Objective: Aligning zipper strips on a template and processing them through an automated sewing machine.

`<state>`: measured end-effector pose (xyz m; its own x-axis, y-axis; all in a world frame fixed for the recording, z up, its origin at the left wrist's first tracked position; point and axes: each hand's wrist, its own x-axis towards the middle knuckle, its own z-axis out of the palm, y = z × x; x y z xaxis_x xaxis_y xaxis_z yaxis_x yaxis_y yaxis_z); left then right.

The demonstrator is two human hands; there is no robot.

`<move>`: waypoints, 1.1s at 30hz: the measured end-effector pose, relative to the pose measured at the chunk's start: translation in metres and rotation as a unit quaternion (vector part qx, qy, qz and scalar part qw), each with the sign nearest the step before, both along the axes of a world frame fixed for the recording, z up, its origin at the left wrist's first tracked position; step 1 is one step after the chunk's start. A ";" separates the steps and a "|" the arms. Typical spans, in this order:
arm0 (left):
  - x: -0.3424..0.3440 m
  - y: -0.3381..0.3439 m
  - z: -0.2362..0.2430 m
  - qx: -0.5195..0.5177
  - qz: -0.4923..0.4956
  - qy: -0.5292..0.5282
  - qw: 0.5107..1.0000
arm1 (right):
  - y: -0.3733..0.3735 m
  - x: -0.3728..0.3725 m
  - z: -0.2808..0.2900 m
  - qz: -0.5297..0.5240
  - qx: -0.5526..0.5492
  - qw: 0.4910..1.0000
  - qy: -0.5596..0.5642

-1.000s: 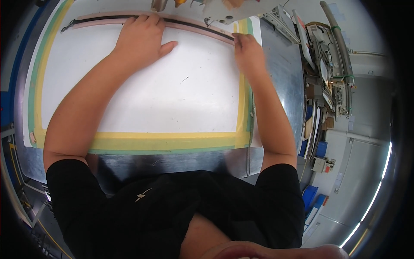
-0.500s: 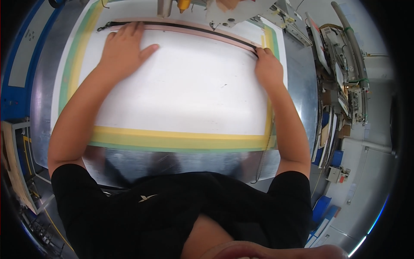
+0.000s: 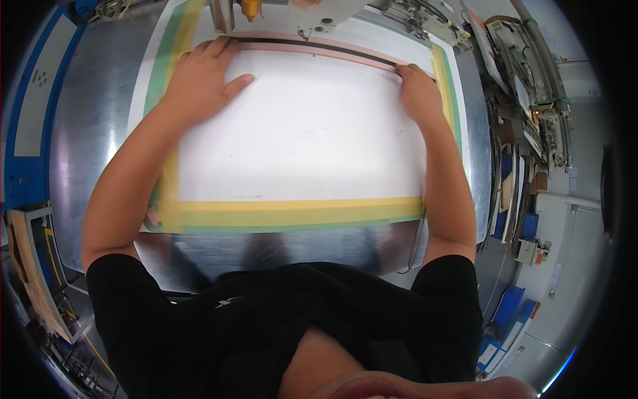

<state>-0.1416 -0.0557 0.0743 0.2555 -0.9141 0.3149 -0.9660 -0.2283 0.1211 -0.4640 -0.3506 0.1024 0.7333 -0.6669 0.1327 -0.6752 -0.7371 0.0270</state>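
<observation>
Left hand [image 3: 203, 78]: spread open, fingertips at the long, flat black-and-pink strip [image 3: 319, 46]
Right hand [image 3: 420, 91]: seemingly pinching it, probably keeping it straight

A slender black strap [image 3: 319, 46] lies extended along a pink band [image 3: 286, 48] toward a white sheet's far side.

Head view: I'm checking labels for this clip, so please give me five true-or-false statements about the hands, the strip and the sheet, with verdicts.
1. The left hand has its fingertips at the black strip. True.
2. The right hand is well clear of the strip. False: its fingertips are at the strip.
3. A pink band shows along both sides of the strip. True.
4. The left thumb touches the strip. False: it is apart from it.
5. Yellow and green tape runs along the white sheet's near edge. True.
</observation>
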 end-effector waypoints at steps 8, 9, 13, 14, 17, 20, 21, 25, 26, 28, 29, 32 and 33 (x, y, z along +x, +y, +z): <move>-0.045 -0.036 -0.001 0.014 -0.048 -0.007 0.999 | 0.045 0.059 0.009 0.082 0.017 0.996 0.021; -0.050 -0.043 -0.001 0.012 -0.053 -0.011 0.998 | 0.046 0.064 0.013 0.089 0.018 0.995 0.029; -0.072 -0.070 -0.002 -0.001 -0.043 0.004 0.999 | 0.046 0.074 0.022 0.092 0.018 0.993 0.073; -0.075 -0.075 -0.002 0.005 -0.035 0.000 0.999 | 0.047 0.078 0.024 0.093 0.015 0.992 0.078; -0.080 -0.082 -0.004 0.011 -0.025 -0.009 1.000 | 0.045 0.083 0.026 0.094 0.024 0.992 0.079; -0.073 -0.078 -0.005 -0.002 -0.036 -0.026 0.999 | 0.043 0.087 0.023 0.098 0.042 0.993 0.042; -0.069 -0.076 -0.004 -0.002 -0.033 -0.038 0.999 | 0.043 0.087 0.021 0.097 0.044 0.994 0.024; -0.048 -0.076 -0.004 -0.007 -0.005 -0.016 1.000 | 0.050 0.096 -0.004 0.078 0.057 0.994 -0.043; -0.045 -0.078 -0.005 -0.025 -0.013 -0.046 0.999 | 0.047 0.095 -0.009 0.083 0.047 0.994 -0.051; -0.039 -0.079 -0.006 -0.010 -0.009 -0.065 0.998 | 0.043 0.094 -0.014 0.090 0.050 0.993 -0.061; -0.036 -0.079 -0.007 -0.002 0.000 -0.079 0.997 | 0.042 0.096 -0.016 0.090 0.065 0.992 -0.064; -0.043 -0.081 -0.011 -0.030 -0.043 -0.045 0.998 | 0.040 0.094 -0.017 0.100 0.089 0.989 -0.068; -0.048 -0.082 -0.013 -0.030 -0.053 -0.037 0.997 | 0.041 0.094 -0.018 0.105 0.093 0.988 -0.068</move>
<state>-0.1892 -0.1376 0.0614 0.1323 -0.9139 0.3839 -0.9912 -0.1190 0.0581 -0.3696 -0.3094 0.0845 0.8418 -0.5240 0.1294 -0.4951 -0.8451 -0.2018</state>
